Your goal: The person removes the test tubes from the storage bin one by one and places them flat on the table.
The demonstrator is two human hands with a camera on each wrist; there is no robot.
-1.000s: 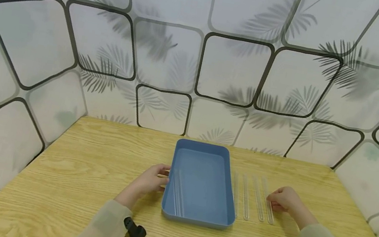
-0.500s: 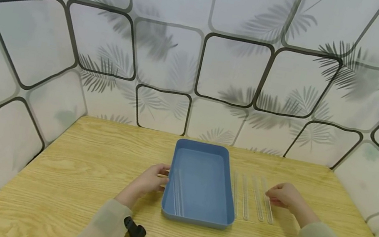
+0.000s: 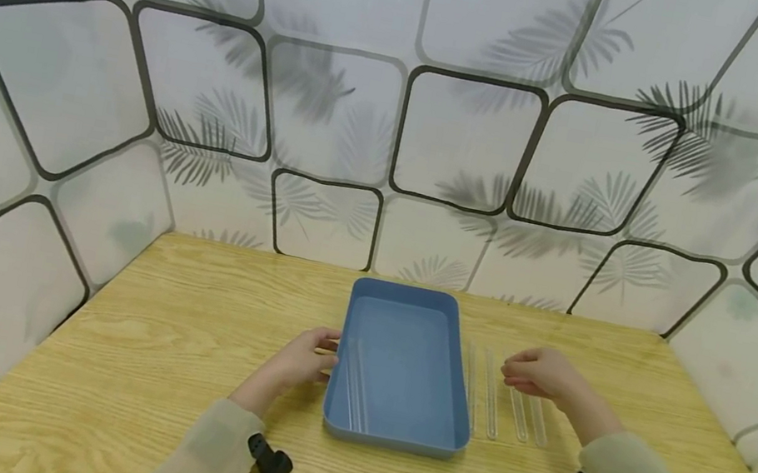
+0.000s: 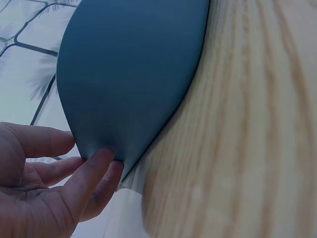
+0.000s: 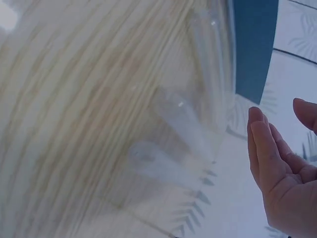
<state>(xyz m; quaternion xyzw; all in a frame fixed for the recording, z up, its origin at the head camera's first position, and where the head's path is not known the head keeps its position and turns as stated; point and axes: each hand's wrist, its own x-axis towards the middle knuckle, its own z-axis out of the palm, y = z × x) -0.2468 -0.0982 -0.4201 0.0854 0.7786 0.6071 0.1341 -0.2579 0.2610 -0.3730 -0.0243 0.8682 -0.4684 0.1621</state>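
A blue rectangular tray [image 3: 401, 367] sits on the wooden table. Clear test tubes [image 3: 359, 385] lie inside it along the left wall. My left hand [image 3: 304, 356] rests its fingertips on the tray's left outer wall; the left wrist view has the fingers [image 4: 101, 156] against that wall, near the rim. Several more clear, round-ended test tubes [image 3: 491, 400] lie side by side on the table, right of the tray. Over the right-hand ones is my right hand [image 3: 545, 376], hiding their upper parts. In the right wrist view its thumb stands apart from the fingers [image 5: 267, 144], nothing between them.
The wooden table [image 3: 218, 327] extends around the tray. A patterned white curtain [image 3: 340, 111] encloses the back and both sides. Black wrist straps [image 3: 269, 461] are worn over both sleeves.
My right hand has moved left, from the rightmost test tube to above the tubes nearer the tray. The rightmost tubes stay on the table. My left hand and the tray have not moved.
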